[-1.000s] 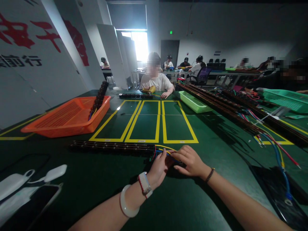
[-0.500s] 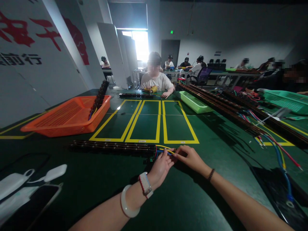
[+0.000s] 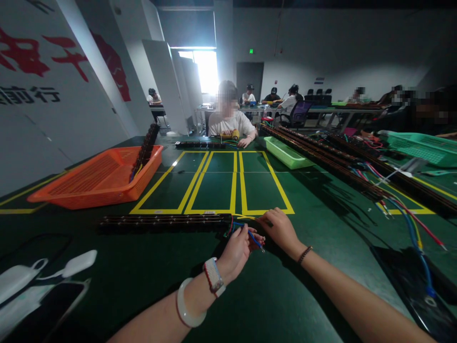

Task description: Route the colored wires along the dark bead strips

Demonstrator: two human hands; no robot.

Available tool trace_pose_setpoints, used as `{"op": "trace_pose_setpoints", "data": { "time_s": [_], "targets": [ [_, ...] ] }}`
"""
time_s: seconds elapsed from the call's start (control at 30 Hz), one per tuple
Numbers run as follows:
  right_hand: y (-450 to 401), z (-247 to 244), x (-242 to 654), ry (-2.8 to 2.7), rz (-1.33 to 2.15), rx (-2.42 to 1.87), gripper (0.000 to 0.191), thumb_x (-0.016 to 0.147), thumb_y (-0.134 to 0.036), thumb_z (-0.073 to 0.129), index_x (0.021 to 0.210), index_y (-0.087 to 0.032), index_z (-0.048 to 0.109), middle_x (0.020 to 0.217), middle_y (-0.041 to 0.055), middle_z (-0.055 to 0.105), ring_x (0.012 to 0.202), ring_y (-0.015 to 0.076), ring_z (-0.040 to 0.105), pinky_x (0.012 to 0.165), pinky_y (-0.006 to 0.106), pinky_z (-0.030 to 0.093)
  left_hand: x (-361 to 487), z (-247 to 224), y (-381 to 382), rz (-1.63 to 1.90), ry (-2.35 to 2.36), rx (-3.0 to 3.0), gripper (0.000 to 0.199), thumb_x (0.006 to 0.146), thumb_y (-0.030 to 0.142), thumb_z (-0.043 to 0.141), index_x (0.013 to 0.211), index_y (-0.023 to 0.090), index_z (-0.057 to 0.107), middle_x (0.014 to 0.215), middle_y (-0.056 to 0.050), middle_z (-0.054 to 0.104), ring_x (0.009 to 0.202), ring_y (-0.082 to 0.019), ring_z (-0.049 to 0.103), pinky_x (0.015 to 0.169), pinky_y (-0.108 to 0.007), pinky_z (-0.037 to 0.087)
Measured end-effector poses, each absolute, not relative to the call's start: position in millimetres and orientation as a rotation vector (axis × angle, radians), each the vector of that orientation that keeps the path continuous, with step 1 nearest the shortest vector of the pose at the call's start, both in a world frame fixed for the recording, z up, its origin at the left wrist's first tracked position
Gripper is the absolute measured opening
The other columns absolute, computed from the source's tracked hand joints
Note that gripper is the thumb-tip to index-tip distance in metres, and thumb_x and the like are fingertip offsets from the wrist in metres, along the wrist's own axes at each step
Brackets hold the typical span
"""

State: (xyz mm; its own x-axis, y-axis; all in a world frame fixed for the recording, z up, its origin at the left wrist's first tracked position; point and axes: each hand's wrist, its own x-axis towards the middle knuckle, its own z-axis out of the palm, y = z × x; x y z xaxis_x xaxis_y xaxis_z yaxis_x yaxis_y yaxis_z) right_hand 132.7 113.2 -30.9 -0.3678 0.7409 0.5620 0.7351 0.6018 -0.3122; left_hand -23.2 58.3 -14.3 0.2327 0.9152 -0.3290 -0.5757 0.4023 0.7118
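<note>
A long black strip-like assembly [image 3: 166, 223] lies crosswise on the green table, with coloured wires coming out of its right end. My left hand [image 3: 240, 248] is closed on the blue wire [image 3: 254, 237], whose bare metal end pokes out past the fingers. Just to the right, my right hand [image 3: 280, 229] pinches the yellow wire [image 3: 246, 217] near its end and holds it apart from the blue one. A red wire [image 3: 233, 221] curves close to the strip's end. The right fingertips are partly hidden behind the hand.
An orange basket [image 3: 89, 197] holding another black strip stands at left, a light green basket [image 3: 285, 155] farther back. Long dark strips [image 3: 332, 169] with loose wires reach in from the right. White cases and a phone-like object [image 3: 60, 302] lie front left. A person [image 3: 232, 121] sits opposite.
My right hand has drawn the yellow wire up and away from the blue one. The blue wire's end now shows below my left fingers. The view has shifted slightly.
</note>
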Motion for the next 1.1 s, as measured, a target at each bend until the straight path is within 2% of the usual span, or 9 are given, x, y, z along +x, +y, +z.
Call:
{"op": "trace_pose_setpoints", "data": {
  "time_s": [0.2,0.33,0.4,0.53,0.67,0.73,0.87,1.0,1.1],
  "targets": [
    [105,-33,137,-2.305,0.021,-1.05,0.019,0.09,-0.026,0.052,0.076,-0.018,0.062,0.069,0.0042,0.057,0.071,0.0174,0.049,0.066,0.029,0.037,-21,-17,58,1.116,0.809,0.509,0.022,0.092,0.026,0.041,0.081,0.012,0.054,0.075,-0.007,0.063,0.073,-0.014,0.061,0.075,-0.029,0.046],
    [98,-24,142,-2.219,0.093,-1.049,0.02,0.093,-0.03,0.046,0.09,-0.019,0.063,0.083,0.007,0.06,0.079,0.0192,0.051,0.07,0.032,0.04,-23,-19,58,1.128,0.779,0.501,0.021,0.091,0.028,0.044,0.083,0.013,0.055,0.077,-0.006,0.062,0.072,-0.014,0.06,0.076,-0.029,0.046],
    [94,-19,144,-2.25,0.082,-0.901,0.025,0.094,-0.035,0.042,0.1,-0.019,0.061,0.088,0.0082,0.06,0.081,0.02,0.051,0.072,0.034,0.041,-24,-20,58,1.11,0.763,0.496,0.019,0.09,0.029,0.045,0.086,0.013,0.055,0.081,-0.007,0.063,0.075,-0.015,0.061,0.075,-0.029,0.046],
    [86,-16,145,-2.498,-0.137,-0.48,0.035,0.088,-0.044,0.052,0.108,-0.017,0.058,0.087,0.0087,0.062,0.073,0.0197,0.051,0.068,0.035,0.04,-25,-26,60,1.096,0.753,0.467,0.019,0.089,0.031,0.049,0.085,0.014,0.055,0.08,-0.005,0.063,0.077,-0.015,0.061,0.074,-0.028,0.046],
    [86,-18,143,-2.58,-0.25,-0.452,0.021,0.091,-0.023,0.047,0.107,-0.016,0.059,0.081,0.007,0.062,0.067,0.0169,0.05,0.062,0.032,0.039,-24,-30,61,1.127,0.715,0.475,0.018,0.087,0.031,0.053,0.086,0.014,0.056,0.083,-0.005,0.064,0.081,-0.016,0.061,0.077,-0.029,0.046],
    [88,-20,144,-2.547,-0.213,-0.508,0.022,0.093,-0.017,0.042,0.106,-0.017,0.059,0.077,0.0059,0.061,0.066,0.0159,0.049,0.061,0.03,0.04,-24,-28,61,1.131,0.711,0.494,0.018,0.087,0.032,0.052,0.087,0.014,0.056,0.085,-0.006,0.065,0.082,-0.016,0.061,0.079,-0.03,0.046],
    [94,-25,146,-2.422,-0.096,-0.641,0.026,0.094,-0.015,0.038,0.108,-0.016,0.059,0.075,0.0059,0.057,0.067,0.0157,0.049,0.062,0.029,0.042,-24,-18,57,1.058,0.731,0.599,0.027,0.088,0.039,0.049,0.089,0.013,0.055,0.081,-0.009,0.066,0.078,-0.017,0.063,0.077,-0.032,0.047],
    [98,-31,145,-2.404,-0.004,-0.75,0.026,0.093,-0.016,0.039,0.11,-0.015,0.059,0.075,0.006,0.056,0.068,0.0166,0.048,0.063,0.03,0.044,-21,-11,51,0.858,0.845,0.86,0.042,0.083,0.054,0.047,0.079,0.012,0.054,0.066,-0.01,0.065,0.063,-0.019,0.064,0.065,-0.033,0.049],
    [98,-31,142,-2.46,0.092,-0.801,0.028,0.091,-0.012,0.041,0.114,-0.013,0.058,0.079,0.0076,0.059,0.071,0.0179,0.05,0.064,0.03,0.045,-20,-9,47,0.747,0.877,1.033,0.047,0.084,0.057,0.042,0.071,0.013,0.053,0.059,-0.009,0.064,0.057,-0.019,0.064,0.056,-0.03,0.047]
  ]
}}
